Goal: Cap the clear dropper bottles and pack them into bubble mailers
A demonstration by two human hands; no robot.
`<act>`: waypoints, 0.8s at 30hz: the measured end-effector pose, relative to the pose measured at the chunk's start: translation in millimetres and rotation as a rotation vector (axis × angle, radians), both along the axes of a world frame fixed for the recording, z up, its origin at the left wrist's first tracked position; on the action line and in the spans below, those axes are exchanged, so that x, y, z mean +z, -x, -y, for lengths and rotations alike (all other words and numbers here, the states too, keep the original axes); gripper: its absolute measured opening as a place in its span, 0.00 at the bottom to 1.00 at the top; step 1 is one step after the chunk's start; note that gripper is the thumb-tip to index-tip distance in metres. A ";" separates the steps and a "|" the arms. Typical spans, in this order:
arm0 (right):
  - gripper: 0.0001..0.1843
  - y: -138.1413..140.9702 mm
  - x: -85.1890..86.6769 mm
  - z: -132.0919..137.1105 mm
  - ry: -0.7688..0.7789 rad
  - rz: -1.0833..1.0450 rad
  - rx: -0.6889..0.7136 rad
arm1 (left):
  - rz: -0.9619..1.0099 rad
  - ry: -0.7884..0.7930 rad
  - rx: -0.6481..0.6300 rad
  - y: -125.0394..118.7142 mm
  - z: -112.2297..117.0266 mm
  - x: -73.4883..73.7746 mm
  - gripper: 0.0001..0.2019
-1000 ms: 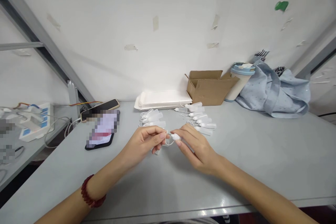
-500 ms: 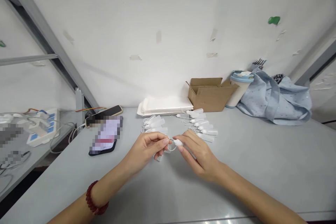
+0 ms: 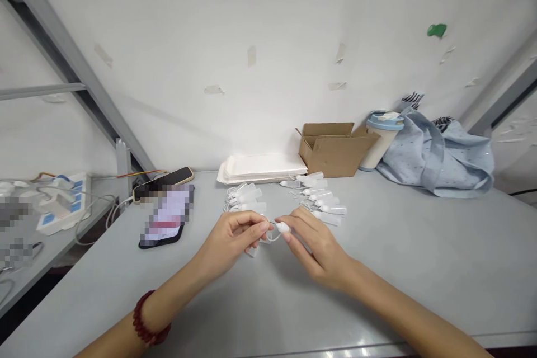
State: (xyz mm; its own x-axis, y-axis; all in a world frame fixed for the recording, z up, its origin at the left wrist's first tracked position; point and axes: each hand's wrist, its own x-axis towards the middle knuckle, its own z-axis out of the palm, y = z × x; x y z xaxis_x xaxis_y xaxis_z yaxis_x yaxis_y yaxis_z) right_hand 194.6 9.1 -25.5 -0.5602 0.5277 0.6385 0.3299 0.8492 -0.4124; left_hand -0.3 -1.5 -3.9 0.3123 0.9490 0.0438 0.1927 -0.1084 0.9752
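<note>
My right hand (image 3: 312,243) pinches a small squeeze bottle with a white cone nozzle (image 3: 283,227); its body is hidden in my fingers. A thin dark needle juts left from the nozzle towards my left hand (image 3: 241,235). The left thumb and forefinger are closed on what looks like the bottle's small tethered cap, mostly hidden. A white tether loop (image 3: 273,236) curves beneath, between both hands. Behind the left fingers lies part of another clear bottle (image 3: 252,251). More white-nozzled bottles lie in a left group (image 3: 247,196) and a right group (image 3: 321,196).
White flat packs (image 3: 264,166) and an open cardboard box (image 3: 338,154) stand along the wall. Right of them are a lidded cup (image 3: 381,142) and a blue cloth bag (image 3: 440,162). Two phones (image 3: 168,212) lie left, near a power strip (image 3: 73,204) on a side surface.
The hands keep the same hold on the bottle and tether, nozzle to needle. The whole view has shifted slightly; nothing else visibly differs.
</note>
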 end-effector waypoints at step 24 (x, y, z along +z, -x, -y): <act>0.11 1.3 -2.3 2.8 -0.017 0.033 -0.013 | -0.270 -0.603 0.173 -6.7 9.9 -7.2 0.07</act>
